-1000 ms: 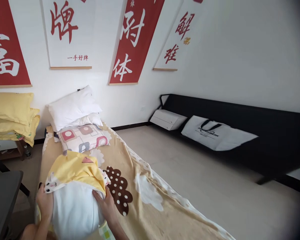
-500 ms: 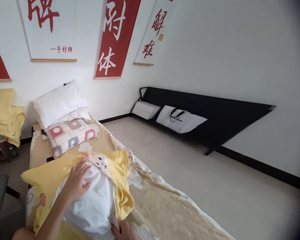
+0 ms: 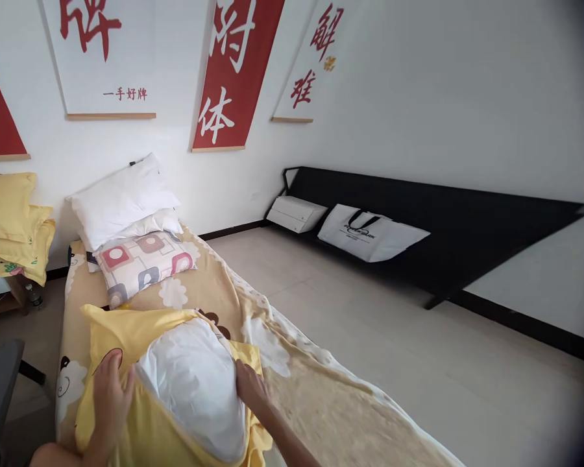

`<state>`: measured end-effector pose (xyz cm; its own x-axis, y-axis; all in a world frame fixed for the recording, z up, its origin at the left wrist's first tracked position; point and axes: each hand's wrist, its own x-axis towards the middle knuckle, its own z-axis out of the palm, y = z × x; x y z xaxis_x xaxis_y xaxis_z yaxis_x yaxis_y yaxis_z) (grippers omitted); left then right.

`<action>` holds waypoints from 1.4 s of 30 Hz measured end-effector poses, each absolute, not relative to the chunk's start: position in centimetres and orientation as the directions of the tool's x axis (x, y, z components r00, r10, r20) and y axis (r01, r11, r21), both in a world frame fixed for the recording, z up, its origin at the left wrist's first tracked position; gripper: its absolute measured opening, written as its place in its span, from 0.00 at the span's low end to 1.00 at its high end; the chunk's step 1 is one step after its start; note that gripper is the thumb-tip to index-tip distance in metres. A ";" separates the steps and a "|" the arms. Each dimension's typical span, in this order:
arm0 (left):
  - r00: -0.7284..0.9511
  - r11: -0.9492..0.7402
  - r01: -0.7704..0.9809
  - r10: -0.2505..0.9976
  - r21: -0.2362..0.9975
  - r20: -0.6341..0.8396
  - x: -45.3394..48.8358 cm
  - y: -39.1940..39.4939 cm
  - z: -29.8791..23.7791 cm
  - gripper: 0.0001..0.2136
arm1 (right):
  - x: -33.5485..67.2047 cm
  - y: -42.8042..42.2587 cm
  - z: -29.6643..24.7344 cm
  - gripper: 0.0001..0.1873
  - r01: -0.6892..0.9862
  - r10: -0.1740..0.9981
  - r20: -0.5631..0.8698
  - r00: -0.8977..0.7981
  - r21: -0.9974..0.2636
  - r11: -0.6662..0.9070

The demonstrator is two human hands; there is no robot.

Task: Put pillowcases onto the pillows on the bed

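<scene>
Bulging out through the wide opening of a soft yellow fabric pillowcase, a plump white cloth pillow lay on the near part of a narrow bed with a tan, sheep-printed cover, nearer its left edge than its right. The left hand lay on the pillowcase left of the pillow, thumb and fingers apart. The right hand touched the pillow's right side with bent fingers; whether it pinched any cloth, I could not tell. Beyond, toward the bed's far end, lay a pale rectangular cushion printed with pink and grey rounded squares, with smooth white pillows piled behind it. Off the bed's far left corner stood stacked yellow pillows. Well to the right, a white bag with black handles rested on a long black fabric frame.
</scene>
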<state>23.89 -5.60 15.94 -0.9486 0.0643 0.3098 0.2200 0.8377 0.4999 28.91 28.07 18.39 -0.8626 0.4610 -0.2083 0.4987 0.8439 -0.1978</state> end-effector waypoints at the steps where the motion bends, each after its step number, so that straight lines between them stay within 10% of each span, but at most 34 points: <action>1: -0.936 0.849 0.249 0.087 0.466 0.340 23.6 -3.8 16.7 0.19 | 29.2 28.6 19.2 0.14 0.499 0.466 -0.193 -0.863 -0.194 0.844; 9: -0.998 0.955 -0.038 -0.053 0.295 0.040 21.3 -2.5 16.8 0.14 | 34.4 31.7 23.0 0.20 0.543 0.581 0.168 -0.796 -0.227 0.809; 16: -0.989 0.887 -0.120 -0.148 0.445 0.028 19.5 -7.7 21.4 0.08 | 31.3 29.9 22.6 0.18 0.494 0.496 -0.057 -0.866 -0.245 0.834; 23: -0.880 0.432 0.414 -0.035 0.801 0.473 20.5 -5.7 31.5 0.08 | 35.3 31.4 31.6 0.16 0.283 0.529 0.653 -0.542 -0.451 0.846; 27: -0.757 0.520 0.596 0.109 0.612 0.645 20.6 -3.8 31.1 0.06 | 36.2 31.6 29.5 0.06 0.319 0.633 0.292 -0.717 -0.670 0.670; 30: -0.877 0.772 0.456 0.305 0.442 0.372 21.0 -3.8 25.2 0.01 | 36.5 32.8 26.7 0.05 0.367 0.631 0.074 -0.772 -0.759 0.538; 35: -0.978 0.894 0.034 0.122 0.446 -0.171 23.5 -6.1 15.8 0.08 | 37.6 33.3 24.9 0.07 0.253 0.503 -0.016 -0.864 -0.878 0.407; 42: -0.990 0.843 -0.116 -0.144 0.526 0.011 24.9 -8.4 19.5 0.04 | 37.7 29.6 24.2 0.09 0.275 0.389 -0.052 -0.920 -0.792 0.546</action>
<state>24.85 -8.36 19.54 -0.9896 -0.1436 0.0110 -0.1164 0.8426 0.5258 37.71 29.65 24.19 -0.9198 0.3890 -0.0517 0.2752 0.5455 -0.7916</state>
